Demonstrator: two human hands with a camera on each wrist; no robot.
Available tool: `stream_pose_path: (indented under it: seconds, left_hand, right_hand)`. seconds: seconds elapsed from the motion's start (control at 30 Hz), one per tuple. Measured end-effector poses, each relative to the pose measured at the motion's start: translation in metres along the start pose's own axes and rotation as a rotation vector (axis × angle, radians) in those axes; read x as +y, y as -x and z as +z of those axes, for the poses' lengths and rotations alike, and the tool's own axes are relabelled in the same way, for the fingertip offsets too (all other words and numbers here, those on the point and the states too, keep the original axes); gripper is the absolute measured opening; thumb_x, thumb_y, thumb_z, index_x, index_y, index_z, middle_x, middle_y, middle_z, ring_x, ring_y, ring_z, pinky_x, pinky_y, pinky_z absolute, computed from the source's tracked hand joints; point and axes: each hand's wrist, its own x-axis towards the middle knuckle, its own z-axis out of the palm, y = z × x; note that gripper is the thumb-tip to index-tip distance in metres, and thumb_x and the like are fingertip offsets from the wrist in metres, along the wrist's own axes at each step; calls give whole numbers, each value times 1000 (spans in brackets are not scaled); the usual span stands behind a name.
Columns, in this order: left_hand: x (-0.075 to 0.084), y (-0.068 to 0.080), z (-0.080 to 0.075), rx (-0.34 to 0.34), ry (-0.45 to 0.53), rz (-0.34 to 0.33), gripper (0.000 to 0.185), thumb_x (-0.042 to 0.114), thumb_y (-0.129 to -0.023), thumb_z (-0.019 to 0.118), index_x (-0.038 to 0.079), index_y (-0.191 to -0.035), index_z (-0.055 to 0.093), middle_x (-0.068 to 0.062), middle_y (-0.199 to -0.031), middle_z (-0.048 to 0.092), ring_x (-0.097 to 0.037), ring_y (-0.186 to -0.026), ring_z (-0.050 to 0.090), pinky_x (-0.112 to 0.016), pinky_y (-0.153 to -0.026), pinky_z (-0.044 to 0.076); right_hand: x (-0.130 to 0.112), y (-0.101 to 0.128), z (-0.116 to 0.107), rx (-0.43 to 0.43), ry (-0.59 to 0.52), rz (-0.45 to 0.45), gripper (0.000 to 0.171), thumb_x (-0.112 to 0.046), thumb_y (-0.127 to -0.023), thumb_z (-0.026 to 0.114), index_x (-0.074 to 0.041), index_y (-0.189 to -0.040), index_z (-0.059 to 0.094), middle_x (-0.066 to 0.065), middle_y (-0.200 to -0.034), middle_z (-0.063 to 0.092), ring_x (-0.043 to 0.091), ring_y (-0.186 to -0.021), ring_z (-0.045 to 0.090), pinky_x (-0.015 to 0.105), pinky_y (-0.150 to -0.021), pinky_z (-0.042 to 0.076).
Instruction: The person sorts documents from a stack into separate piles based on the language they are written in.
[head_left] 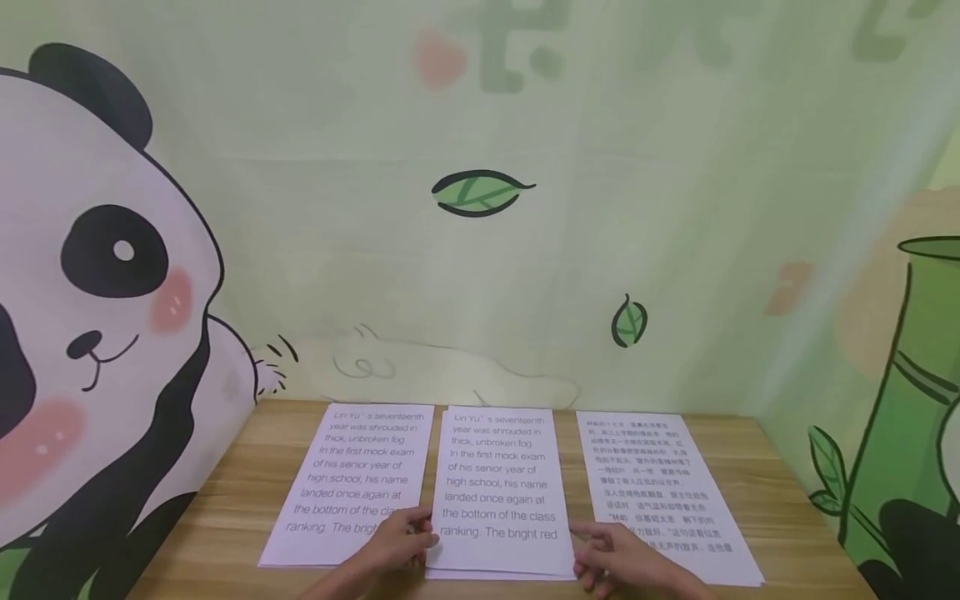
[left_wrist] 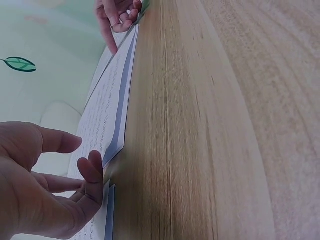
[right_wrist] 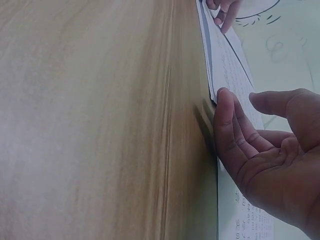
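Note:
A middle stack of white sheets [head_left: 498, 492] printed with large English text lies on the wooden table, its lower sheets peeking out at the near edge. At its lower left edge is my left hand [head_left: 397, 540], over the near corner of the left stack [head_left: 352, 475]. My right hand [head_left: 618, 554] is by the opposite edge, over part of the right sheets [head_left: 652, 475], which carry Chinese text. In the left wrist view a gap separates the left thumb [left_wrist: 65, 141] from the fingers; the right wrist view shows the right hand [right_wrist: 275, 150] likewise, fingers loosely bent.
The wooden table [head_left: 750, 467] backs onto a pale green cloth [head_left: 337, 233] printed with a panda [head_left: 112, 333], leaves and bamboo [head_left: 885, 417]. Narrow strips of tabletop show between the paper stacks.

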Motion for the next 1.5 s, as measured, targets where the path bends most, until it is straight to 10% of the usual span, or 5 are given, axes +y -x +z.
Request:
stream_pose_path:
  seconds: [1.5]
  left_hand:
    - [-3,14,0,12,-36,50,50,16,-96,63,-8,-139,54,-5,-101,62,-14,-71,60,-27,-63,50]
  right_hand:
    - [-7,1,2,-4,17,-3,61,-14,-102,56,16,-150,32,7,-94,73,13,-76,70,26,-64,61]
